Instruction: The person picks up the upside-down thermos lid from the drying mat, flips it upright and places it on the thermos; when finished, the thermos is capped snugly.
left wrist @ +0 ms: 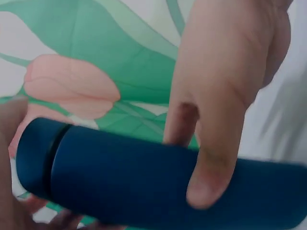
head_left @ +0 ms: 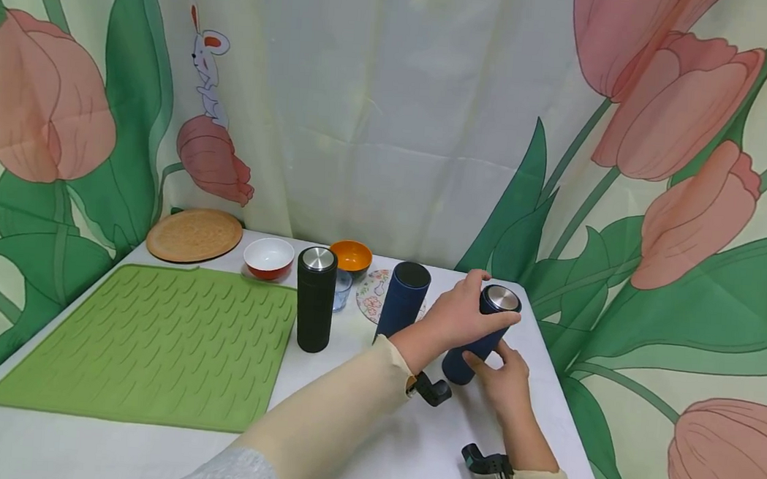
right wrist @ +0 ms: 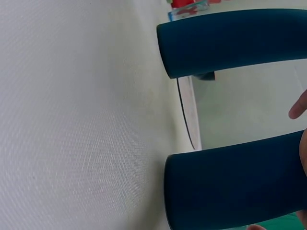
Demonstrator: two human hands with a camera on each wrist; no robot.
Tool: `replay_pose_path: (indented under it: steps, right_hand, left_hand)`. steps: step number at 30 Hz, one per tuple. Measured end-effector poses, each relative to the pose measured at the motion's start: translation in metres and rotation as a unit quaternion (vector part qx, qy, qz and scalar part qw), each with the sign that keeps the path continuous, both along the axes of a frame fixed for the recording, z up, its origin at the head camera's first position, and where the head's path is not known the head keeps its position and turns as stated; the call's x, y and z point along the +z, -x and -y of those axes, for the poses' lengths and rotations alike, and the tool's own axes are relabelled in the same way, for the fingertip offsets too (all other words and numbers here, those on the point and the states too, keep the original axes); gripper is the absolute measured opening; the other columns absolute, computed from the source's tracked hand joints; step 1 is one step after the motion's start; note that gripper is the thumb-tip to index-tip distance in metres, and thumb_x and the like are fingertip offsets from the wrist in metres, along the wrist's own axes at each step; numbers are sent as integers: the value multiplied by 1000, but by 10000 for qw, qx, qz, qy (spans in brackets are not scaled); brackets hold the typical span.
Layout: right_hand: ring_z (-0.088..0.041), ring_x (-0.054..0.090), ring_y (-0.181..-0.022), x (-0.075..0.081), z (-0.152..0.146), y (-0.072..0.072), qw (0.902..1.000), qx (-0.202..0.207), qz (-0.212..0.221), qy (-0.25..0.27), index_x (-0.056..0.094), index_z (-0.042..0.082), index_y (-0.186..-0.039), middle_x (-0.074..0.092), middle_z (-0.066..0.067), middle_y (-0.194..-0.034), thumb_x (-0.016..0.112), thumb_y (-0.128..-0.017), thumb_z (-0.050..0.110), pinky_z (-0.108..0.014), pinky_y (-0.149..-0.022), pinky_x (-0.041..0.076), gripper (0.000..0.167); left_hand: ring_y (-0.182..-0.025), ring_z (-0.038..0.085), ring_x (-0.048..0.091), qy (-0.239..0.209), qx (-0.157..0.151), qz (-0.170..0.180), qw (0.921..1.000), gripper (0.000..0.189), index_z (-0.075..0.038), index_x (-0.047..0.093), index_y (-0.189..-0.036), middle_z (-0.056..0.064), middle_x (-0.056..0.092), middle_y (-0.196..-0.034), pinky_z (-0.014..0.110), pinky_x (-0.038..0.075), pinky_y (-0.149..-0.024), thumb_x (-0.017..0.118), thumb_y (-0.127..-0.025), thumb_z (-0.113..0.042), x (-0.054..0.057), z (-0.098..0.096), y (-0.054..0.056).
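Note:
A navy thermos (head_left: 476,340) with a steel-topped lid stands tilted near the table's right side. My left hand (head_left: 454,313) is round its upper end, thumb across the near side by the lid and fingers towards the far side. Lower down, my right hand (head_left: 503,375) grips the body. In the left wrist view, that hand's thumb (left wrist: 211,184) presses on the navy surface, and the lid is blurred. A second navy thermos (head_left: 402,299) stands to the left, partly behind my left forearm; the right wrist view shows both bodies. Further left stands a black thermos (head_left: 315,305).
A green drying mat (head_left: 153,343) covers much of the left side. Along the back are a round wooden board (head_left: 194,235), a red-and-white bowl (head_left: 269,257), an orange bowl (head_left: 352,255), a clear glass (head_left: 342,290) and a flowered plate (head_left: 372,294).

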State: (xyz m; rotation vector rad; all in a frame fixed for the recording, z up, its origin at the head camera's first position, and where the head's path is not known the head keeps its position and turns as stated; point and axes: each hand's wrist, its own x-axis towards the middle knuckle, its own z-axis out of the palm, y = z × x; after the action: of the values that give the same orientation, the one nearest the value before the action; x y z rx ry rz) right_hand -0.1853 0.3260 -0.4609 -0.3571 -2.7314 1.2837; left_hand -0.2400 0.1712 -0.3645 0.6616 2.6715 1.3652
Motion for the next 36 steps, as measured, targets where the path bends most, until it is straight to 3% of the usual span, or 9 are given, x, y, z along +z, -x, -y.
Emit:
replay_pose_path:
  steps: [3, 6, 10, 14, 17, 22, 27, 31, 36]
  right_hand:
    - [-52, 16, -161, 0, -1, 0, 10000, -12, 14, -66, 50, 19, -158, 43, -23, -165, 77, -97, 46, -78, -121, 21, 72]
    - [-53, 10, -162, -1, 0, 1, 9999, 1, 17, -118, 49, 18, -159, 42, -24, -166, 77, -97, 47, -78, -122, 16, 73]
    - [-54, 8, -162, -1, 0, 1, 9999, 24, -30, -134, 49, 17, -158, 44, -23, -165, 77, -98, 45, -77, -125, 13, 72]
    - [-55, 9, -162, 0, -2, 1, 9998, 36, -61, -186, 49, 15, -158, 44, -23, -165, 77, -97, 45, -76, -125, 13, 73]
    - [-54, 8, -162, 1, -2, 1, 9997, 12, -22, -247, 48, 14, -159, 43, -24, -165, 77, -96, 47, -77, -124, 14, 76]
    - [-53, 4, -163, 1, -1, 1, 9992, -100, 252, -302, 43, 18, -163, 38, -24, -168, 76, -95, 54, -82, -120, 13, 83]
    - [-52, 3, -163, 0, -1, 0, 9987, -159, 349, -334, 41, 21, -164, 37, -25, -168, 75, -95, 56, -86, -115, 10, 84]
    - [-52, 3, -163, 1, 0, -1, 9988, -155, 265, -386, 44, 19, -162, 40, -25, -167, 75, -95, 55, -88, -114, 8, 82]
    - [-52, 5, -162, 3, 1, -2, 9989, -137, 190, -406, 45, 18, -161, 42, -24, -166, 76, -96, 52, -86, -116, 11, 80]
  left_hand:
    - [-101, 19, 69, -264, 382, 52, 9989, 91, -24, 41, -147, 2, 64, -126, 35, 59, -79, 78, -81, -75, -2, -7, -1]
    - [-92, 16, 67, -243, 410, -104, 9988, 84, -23, 44, -140, 2, 62, -118, 32, 56, -72, 78, -83, -73, -2, -8, -1]
    - [-98, 18, 68, -173, 42, -205, 9996, 69, -24, 49, -142, 4, 63, -123, 34, 58, -76, 73, -92, -65, 1, -1, 0]
    - [-121, 22, 66, 89, -432, -162, 9989, 65, -28, 47, -155, 6, 60, -141, 42, 59, -94, 65, -101, -59, 6, 7, 4]
    - [-131, 22, 62, 289, -569, -135, 9979, 63, -30, 43, -159, 5, 56, -150, 44, 57, -104, 60, -105, -57, 7, 8, 6]
    - [-129, 26, 66, -37, 19, 188, 9998, 91, -28, 33, -162, 7, 59, -149, 46, 59, -100, 70, -92, -71, 0, -1, 3]
    - [-103, 24, 72, -287, 564, 104, 9979, 108, -20, 33, -153, 8, 67, -126, 35, 59, -78, 78, -76, -81, -5, -14, -2]
    - [-91, 18, 68, -253, 594, -142, 9978, 93, -20, 42, -141, 5, 64, -117, 30, 55, -69, 80, -78, -77, -4, -15, -3]
    - [-93, 17, 66, -288, 165, -162, 9993, 76, -24, 48, -141, 4, 62, -119, 32, 56, -71, 76, -87, -70, -2, -6, 0]
